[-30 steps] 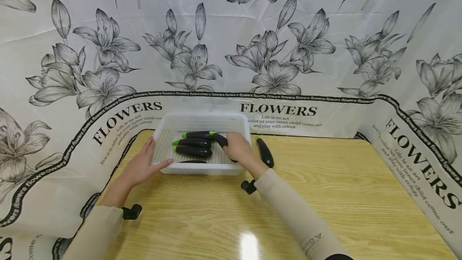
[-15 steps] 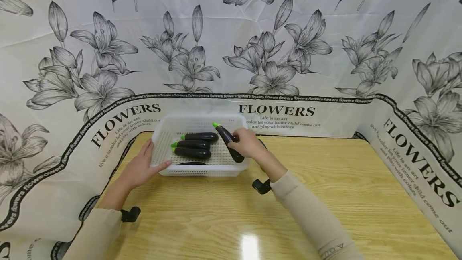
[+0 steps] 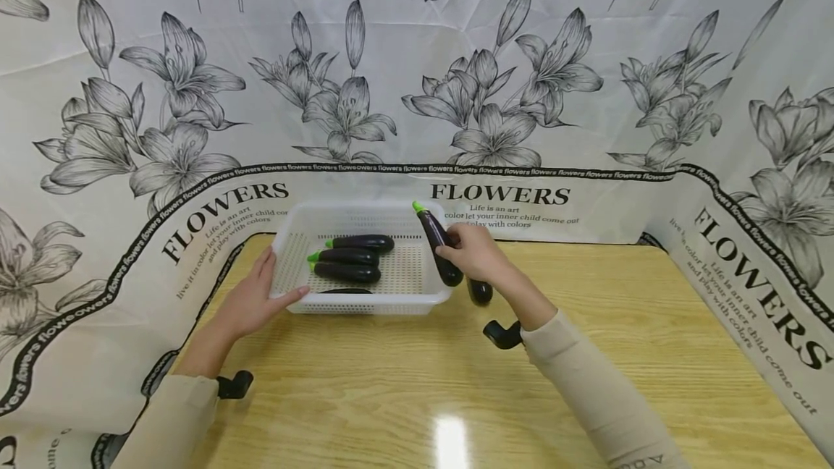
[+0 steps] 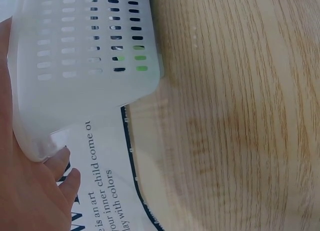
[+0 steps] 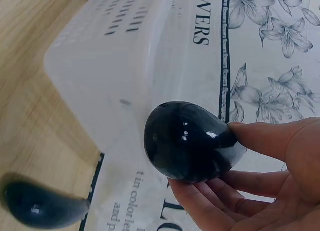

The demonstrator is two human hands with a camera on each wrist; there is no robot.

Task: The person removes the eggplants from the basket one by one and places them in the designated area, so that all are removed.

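eggplant (image 3: 438,244) held in the right hand (image 3: 478,255), pinched between thumb and fingers, hangs over the right end of the basket (image 3: 365,300). it is tilted, green stem end up and away, blunt end low and toward the person; the right wrist view shows that blunt end just beside the rim, though i cannot tell if they touch.

the left hand (image 3: 253,299) rests against the left end of the basket, thumb and fingers spread wide, thumb across the near rim, fingers along the side.

inside the basket, three dark eggplants (image 3: 348,257) lie side by side, green ends to the left. a sliver of another dark shape (image 3: 347,291) shows behind the near wall. a loose eggplant (image 3: 481,292) lies on the table (image 3: 365,389) to the right of the basket, partly hidden by the right hand.

both sleeves (image 3: 586,378) are beige, and a black device (image 3: 503,334) sits at each wrist. a white cloth (image 3: 378,56) printed with grey lilies and black lettering stands behind the table and along its sides.
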